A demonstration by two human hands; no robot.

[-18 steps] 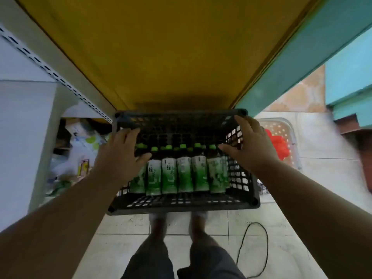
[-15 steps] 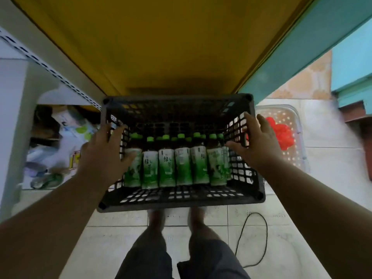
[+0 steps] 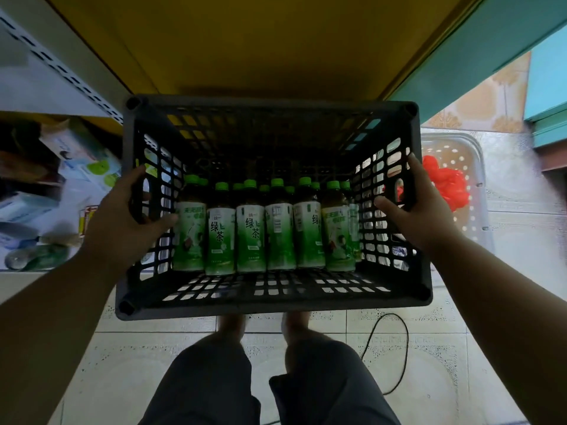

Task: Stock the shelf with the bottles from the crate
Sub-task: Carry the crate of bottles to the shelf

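Both hands carry black crate point(image 3: 270, 297), bottles point(image 3: 250, 237) inside. Left hand point(image 3: 122, 222) grip pinching 9 o'clock wall, right hand point(image 3: 418, 210) 3 o'clock wall. Next, likely: set crate down by yellow shelf point(image 3: 260, 41) at 12 o'clock.

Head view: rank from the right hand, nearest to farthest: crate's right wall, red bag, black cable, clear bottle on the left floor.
From the right hand:
1. Crate's right wall, gripped by that hand.
2. Red bag, just right of the hand, in the pale basket.
3. Black cable, on the floor tiles, below and near the person's feet.
4. Clear bottle, far left, past the crate.
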